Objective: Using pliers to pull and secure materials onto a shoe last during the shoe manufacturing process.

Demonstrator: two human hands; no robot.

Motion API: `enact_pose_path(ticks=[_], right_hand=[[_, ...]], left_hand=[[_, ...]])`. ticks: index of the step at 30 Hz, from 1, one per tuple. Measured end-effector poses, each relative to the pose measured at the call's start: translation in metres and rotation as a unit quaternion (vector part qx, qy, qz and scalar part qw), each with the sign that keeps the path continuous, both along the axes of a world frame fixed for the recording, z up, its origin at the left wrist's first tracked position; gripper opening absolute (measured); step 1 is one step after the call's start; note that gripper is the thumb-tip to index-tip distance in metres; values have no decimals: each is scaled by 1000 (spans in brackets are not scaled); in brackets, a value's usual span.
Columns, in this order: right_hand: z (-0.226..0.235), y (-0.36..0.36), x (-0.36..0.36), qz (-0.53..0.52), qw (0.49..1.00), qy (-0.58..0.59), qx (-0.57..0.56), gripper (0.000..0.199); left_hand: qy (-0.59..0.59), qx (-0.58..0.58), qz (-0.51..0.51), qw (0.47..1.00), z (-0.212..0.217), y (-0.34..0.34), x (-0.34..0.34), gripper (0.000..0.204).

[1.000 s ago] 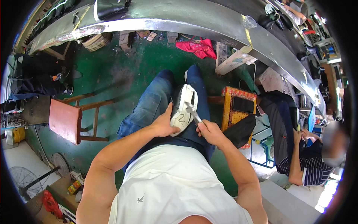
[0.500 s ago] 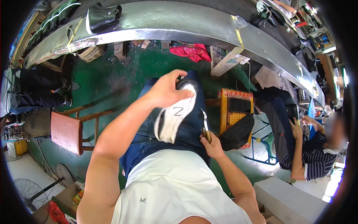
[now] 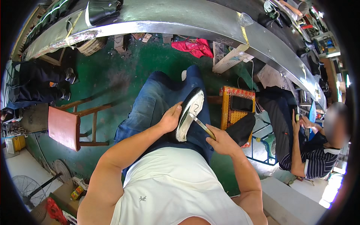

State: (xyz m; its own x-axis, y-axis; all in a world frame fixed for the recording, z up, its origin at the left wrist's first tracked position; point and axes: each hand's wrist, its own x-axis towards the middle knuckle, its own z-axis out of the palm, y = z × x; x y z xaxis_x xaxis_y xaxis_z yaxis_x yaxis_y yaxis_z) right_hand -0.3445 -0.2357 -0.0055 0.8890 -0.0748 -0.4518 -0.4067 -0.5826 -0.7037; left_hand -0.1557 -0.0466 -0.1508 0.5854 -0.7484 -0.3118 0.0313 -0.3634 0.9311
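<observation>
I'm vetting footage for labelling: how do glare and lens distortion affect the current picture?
Head view: the metal bench bends into an arc, and the corners go black. Head view: glare whitens parts of the bench's front edge, and a bright patch at lower right is blown out. Head view: the shoe and the tool in the right hand remain discernible.

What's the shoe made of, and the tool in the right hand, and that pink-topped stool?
Shoe: maybe leather or imitation, judging by its smooth dark side; the pale, dull underside could be cloth or board. Tool: probably steel, since it shines silver; its handle's material is unclear. Stool: likely wood, from its brown legs; the glossy seat could be vinyl or paint.
</observation>
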Motion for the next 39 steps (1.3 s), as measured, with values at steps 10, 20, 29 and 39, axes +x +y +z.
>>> enact_pose_path(ticks=[10,20,29,39], right_hand=[[70,-12,57,117,979,161,-38,55],[70,-4,99,162,955,235,-84,31],[-59,40,45,-102,995,2,5,27],[-32,-7,54,-78,979,-143,-125,20]], left_hand=[[-52,18,-21,998,17,15,-8,62],[-117,17,-118,986,36,19,1,73],[229,-88,24,969,35,0,24,85],[-41,27,11,999,32,-16,15,79]])
